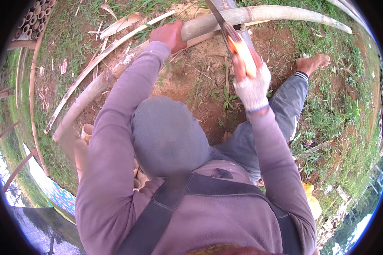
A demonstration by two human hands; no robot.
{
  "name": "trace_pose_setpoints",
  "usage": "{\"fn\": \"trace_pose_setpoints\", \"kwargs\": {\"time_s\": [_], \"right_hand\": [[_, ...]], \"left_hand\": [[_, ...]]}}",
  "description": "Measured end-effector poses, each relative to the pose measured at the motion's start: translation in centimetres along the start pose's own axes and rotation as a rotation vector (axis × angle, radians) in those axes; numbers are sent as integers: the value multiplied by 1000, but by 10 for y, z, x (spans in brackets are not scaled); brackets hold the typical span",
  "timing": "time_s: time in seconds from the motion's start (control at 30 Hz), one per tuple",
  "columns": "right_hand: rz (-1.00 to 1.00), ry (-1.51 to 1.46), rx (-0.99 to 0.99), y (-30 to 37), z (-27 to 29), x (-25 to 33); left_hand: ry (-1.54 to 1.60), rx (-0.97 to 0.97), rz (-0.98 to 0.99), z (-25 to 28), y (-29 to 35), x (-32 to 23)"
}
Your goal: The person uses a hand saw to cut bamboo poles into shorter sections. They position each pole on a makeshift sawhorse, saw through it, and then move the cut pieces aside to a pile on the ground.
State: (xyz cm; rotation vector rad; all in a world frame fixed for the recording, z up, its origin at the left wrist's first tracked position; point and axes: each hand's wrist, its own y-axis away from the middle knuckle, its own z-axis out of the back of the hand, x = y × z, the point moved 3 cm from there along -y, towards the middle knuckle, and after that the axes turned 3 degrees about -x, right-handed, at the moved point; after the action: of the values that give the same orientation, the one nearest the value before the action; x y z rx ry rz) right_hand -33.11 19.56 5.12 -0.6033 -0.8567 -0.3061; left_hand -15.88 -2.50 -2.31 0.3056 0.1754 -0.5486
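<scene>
A long pale bamboo pole runs across the far side in front of me, curving down to the left. My left hand is bare and closed around it left of the middle. My right hand, in a whitish knitted glove with the fingers showing, is wrapped around the handle of what looks like a hand saw. Its dark blade lies across the pole, a short way right of my left hand. Bright sunlight washes out part of the grip. A grey wooden support passes beneath the pole near the blade.
A thinner bamboo strip lies left of the pole. Cut bamboo tubes are stacked at the far left, with more tube pieces beside my left arm. My bare right foot rests on the grass at right. A yellow bag lies lower right.
</scene>
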Motion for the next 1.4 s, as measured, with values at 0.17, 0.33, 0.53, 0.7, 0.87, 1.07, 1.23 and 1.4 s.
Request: {"fn": "trace_pose_setpoints", "kwargs": {"time_s": [0.17, 0.33, 0.53, 0.7, 0.87, 1.07, 1.23, 1.4], "right_hand": [[45, -16, 12, 0, 5, 13], [-6, 176, 221, 141, 120, 1], [112, 54, -8, -20, -13, -5], [156, 47, 12, 16, 4, -9], [-82, -80, 159, 138, 94, -31], [145, 26, -77, -26, -14, -4], [45, -83, -21, 54, 31, -13], [-54, -49, 33, 127, 81, -26]], "left_hand": [[-13, 7, 43, 4, -1, 15], [10, 17, 33, -4, -2, 23], [9, -8, -24, -3, -8, 10], [-8, 1, 32, 12, -2, 16], [7, 36, 40, -1, -1, 16], [-7, 30, -4, 3, -6, 4], [-24, -18, 27, 14, -9, 18], [0, 35, 11, 4, -2, 13]]}}
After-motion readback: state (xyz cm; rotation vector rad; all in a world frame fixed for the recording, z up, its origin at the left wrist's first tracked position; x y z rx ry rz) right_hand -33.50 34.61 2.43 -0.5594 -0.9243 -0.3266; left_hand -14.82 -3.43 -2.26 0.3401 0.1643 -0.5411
